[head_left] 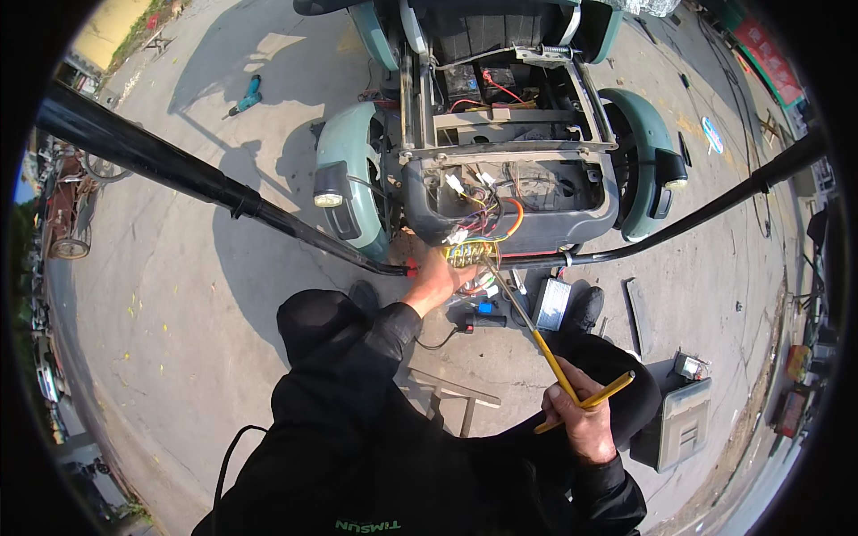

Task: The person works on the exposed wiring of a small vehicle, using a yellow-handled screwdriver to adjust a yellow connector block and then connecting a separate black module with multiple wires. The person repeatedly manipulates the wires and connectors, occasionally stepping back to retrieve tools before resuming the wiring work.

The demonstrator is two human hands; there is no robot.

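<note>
My right hand (585, 415) grips the crossbar of a yellow T-handle wrench (556, 366). The wrench's thin metal shaft slants up and left, and its tip meets a yellowish ridged block (466, 255) at the vehicle's rear. My left hand (435, 284) is closed around the near left side of that block; its fingertips are partly hidden. Coloured wires (483, 214) and white plugs run from the block into the open grey plastic body (420, 201). An orange wire sleeve (516, 217) curves beside it.
Black bars (295, 234) slope out on both sides. Light green fenders (344, 143) flank the open frame. On the ground lie a silver box (553, 304), a blue connector (485, 307), a black handlebar grip (487, 321), a teal drill (247, 96) and a grey panel (684, 424).
</note>
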